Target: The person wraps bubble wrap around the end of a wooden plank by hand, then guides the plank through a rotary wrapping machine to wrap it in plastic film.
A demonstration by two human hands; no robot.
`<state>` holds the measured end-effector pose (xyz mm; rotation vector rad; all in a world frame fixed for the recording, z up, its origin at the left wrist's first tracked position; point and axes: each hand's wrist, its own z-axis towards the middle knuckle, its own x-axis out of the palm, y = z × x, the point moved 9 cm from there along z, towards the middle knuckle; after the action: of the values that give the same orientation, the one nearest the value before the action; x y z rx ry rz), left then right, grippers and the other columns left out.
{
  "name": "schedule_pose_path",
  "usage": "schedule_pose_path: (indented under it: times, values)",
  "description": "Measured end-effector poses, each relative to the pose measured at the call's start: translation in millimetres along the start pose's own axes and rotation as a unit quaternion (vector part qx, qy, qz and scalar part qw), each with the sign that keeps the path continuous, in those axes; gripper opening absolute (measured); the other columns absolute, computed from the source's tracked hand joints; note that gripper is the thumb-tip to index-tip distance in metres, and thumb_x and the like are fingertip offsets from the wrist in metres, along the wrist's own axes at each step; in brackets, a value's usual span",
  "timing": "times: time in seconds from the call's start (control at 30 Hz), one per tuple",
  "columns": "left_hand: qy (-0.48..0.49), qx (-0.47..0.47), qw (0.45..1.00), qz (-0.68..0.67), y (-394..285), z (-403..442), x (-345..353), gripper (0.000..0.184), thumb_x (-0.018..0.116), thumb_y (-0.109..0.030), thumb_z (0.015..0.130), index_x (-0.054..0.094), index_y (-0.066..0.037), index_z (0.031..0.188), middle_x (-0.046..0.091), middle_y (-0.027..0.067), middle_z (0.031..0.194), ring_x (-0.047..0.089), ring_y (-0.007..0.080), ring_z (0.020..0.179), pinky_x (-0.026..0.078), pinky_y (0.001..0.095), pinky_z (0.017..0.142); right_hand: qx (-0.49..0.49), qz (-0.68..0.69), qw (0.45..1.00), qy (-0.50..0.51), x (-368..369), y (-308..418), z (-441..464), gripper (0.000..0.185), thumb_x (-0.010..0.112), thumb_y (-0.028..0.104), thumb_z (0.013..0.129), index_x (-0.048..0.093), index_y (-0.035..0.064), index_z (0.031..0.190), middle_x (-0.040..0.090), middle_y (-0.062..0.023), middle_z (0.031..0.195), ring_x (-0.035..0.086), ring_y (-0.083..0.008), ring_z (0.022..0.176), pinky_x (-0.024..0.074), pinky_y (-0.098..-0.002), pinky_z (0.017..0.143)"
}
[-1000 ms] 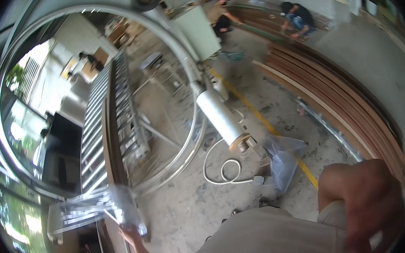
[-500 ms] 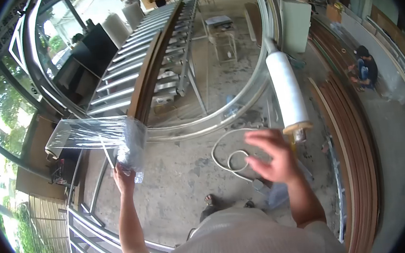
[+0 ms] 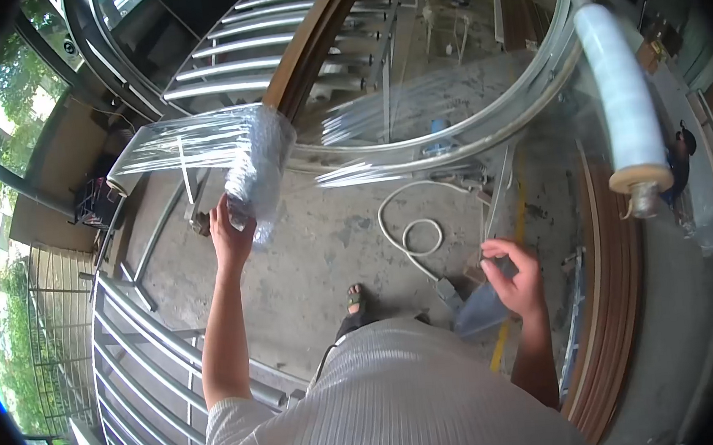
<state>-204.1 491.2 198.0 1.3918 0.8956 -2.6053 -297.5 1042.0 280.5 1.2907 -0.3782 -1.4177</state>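
My left hand (image 3: 232, 233) grips the lower part of a bundle covered in clear film (image 3: 262, 159), near the end of a brown bar (image 3: 304, 57). Stretched film runs left from this bundle to a pale tube end (image 3: 122, 173). On the right, my right hand (image 3: 516, 278) is raised over the floor, fingers apart and curved, with nothing visible in it. Above and to its right, a large white film roll (image 3: 623, 85) with a tan core end sits on the big metal ring (image 3: 485, 137), apart from my hand.
A white hose (image 3: 408, 233) lies coiled on the concrete floor. Long brown boards (image 3: 606, 311) stretch along the right. Curved metal railings (image 3: 152, 359) stand at lower left. A person in dark clothes (image 3: 680, 162) is partly hidden behind the roll.
My view has swung, so the ring and roll appear farther right. My right hand has moved down and away from the roll. The left hand keeps its hold on the wrapped bundle.
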Motion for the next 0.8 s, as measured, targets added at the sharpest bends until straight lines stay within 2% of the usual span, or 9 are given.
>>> schedule_pose_path:
  times: [0.1, 0.23, 0.3, 0.33, 0.43, 0.63, 0.67, 0.7, 0.8]
  values:
    - [-0.013, 0.010, 0.998, -0.056, -2.3, -5.5, -0.8, 0.081, 0.080, -0.029, 0.082, 0.042, -0.007, 0.151, 0.057, 0.0225, 0.128, 0.057, 0.0428, 0.121, 0.046, 0.0517, 0.105, 0.049, -0.002, 0.999, -0.004, 5.0, -41.9, -27.9, 0.028, 0.073, 0.001, 0.089, 0.069, -0.0016, 0.117, 0.075, -0.0108, 0.102, 0.071, -0.0171, 0.091, 0.0548, -0.0305, 0.084]
    - [-0.016, -0.055, 0.995, -0.081, -3.4, -2.1, 7.8, 0.094, 0.083, -0.042, 0.079, 0.039, -0.008, 0.154, 0.055, 0.0236, 0.133, 0.056, 0.0427, 0.123, 0.046, 0.0504, 0.104, 0.121, 0.030, 0.992, 0.013, 16.0, -69.8, -58.5, 0.027, 0.073, 0.002, 0.090, 0.068, -0.0021, 0.117, 0.075, -0.0099, 0.102, 0.071, -0.0149, 0.089, 0.0552, -0.0286, 0.083]
    - [-0.028, -0.169, 0.976, 0.133, -36.6, 0.4, -13.2, 0.109, 0.085, -0.057, 0.070, 0.037, -0.010, 0.155, 0.054, 0.0231, 0.137, 0.055, 0.0424, 0.126, 0.046, 0.0488, 0.104, 0.142, 0.041, 0.989, 0.027, 23.2, -81.4, -72.5, 0.025, 0.073, 0.002, 0.091, 0.069, -0.0020, 0.116, 0.076, -0.0094, 0.102, 0.071, -0.0138, 0.089, 0.0556, -0.0286, 0.083]
    - [-0.022, -0.152, 0.974, 0.168, -41.2, 8.6, -11.1, 0.116, 0.089, -0.063, 0.062, 0.039, -0.010, 0.153, 0.058, 0.0222, 0.132, 0.059, 0.0411, 0.122, 0.049, 0.0483, 0.101, 0.142, 0.040, 0.989, 0.027, 26.6, -83.6, -77.1, 0.025, 0.073, 0.002, 0.091, 0.069, -0.0020, 0.116, 0.076, -0.0094, 0.102, 0.071, -0.0138, 0.089, 0.0556, -0.0286, 0.083]
    - [0.017, -0.131, 0.988, 0.084, -22.6, 18.7, 7.4, 0.108, 0.088, -0.062, 0.064, 0.044, -0.009, 0.147, 0.062, 0.0216, 0.124, 0.063, 0.0410, 0.114, 0.052, 0.0497, 0.095, 0.132, 0.051, 0.989, 0.044, 36.9, -80.3, -84.4, 0.025, 0.076, 0.005, 0.089, 0.069, -0.0032, 0.112, 0.076, -0.0111, 0.096, 0.074, -0.0170, 0.085, 0.0566, -0.0303, 0.078]
    - [0.031, -0.089, 0.993, 0.067, 4.4, 24.6, 27.4, 0.097, 0.088, -0.059, 0.068, 0.049, -0.006, 0.139, 0.064, 0.0224, 0.119, 0.064, 0.0409, 0.110, 0.053, 0.0512, 0.091, 0.114, -0.010, 0.993, 0.033, 20.6, -71.3, -86.6, 0.025, 0.076, 0.010, 0.091, 0.070, 0.0009, 0.113, 0.076, -0.0093, 0.093, 0.073, -0.0156, 0.086, 0.0569, -0.0311, 0.078]
    - [-0.002, -0.063, 0.995, 0.080, -0.4, 24.2, 24.5, 0.093, 0.088, -0.057, 0.070, 0.051, -0.004, 0.137, 0.064, 0.0227, 0.119, 0.064, 0.0406, 0.110, 0.053, 0.0511, 0.090, 0.114, -0.013, 0.993, 0.023, 15.1, -74.8, -85.5, 0.025, 0.076, 0.010, 0.091, 0.070, 0.0012, 0.113, 0.076, -0.0089, 0.093, 0.073, -0.0159, 0.086, 0.0569, -0.0312, 0.078]
    - [-0.014, -0.019, 0.997, 0.077, -3.9, 25.7, 26.0, 0.090, 0.087, -0.057, 0.070, 0.054, -0.004, 0.135, 0.065, 0.0230, 0.120, 0.064, 0.0409, 0.109, 0.053, 0.0508, 0.090, 0.120, -0.017, 0.993, 0.015, 9.4, -80.9, -88.7, 0.025, 0.076, 0.010, 0.091, 0.070, 0.0016, 0.113, 0.076, -0.0086, 0.093, 0.073, -0.0161, 0.086, 0.0568, -0.0312, 0.078]
    - [0.004, -0.052, 0.993, 0.111, 4.8, 28.0, 38.5, 0.095, 0.086, -0.061, 0.070, 0.054, -0.002, 0.137, 0.066, 0.0231, 0.122, 0.065, 0.0414, 0.113, 0.053, 0.0509, 0.093, 0.185, -0.016, 0.983, 0.005, -8.2, -95.4, -106.9, 0.023, 0.073, 0.005, 0.092, 0.069, 0.0009, 0.114, 0.074, -0.0048, 0.095, 0.067, -0.0113, 0.088, 0.0527, -0.0271, 0.082]
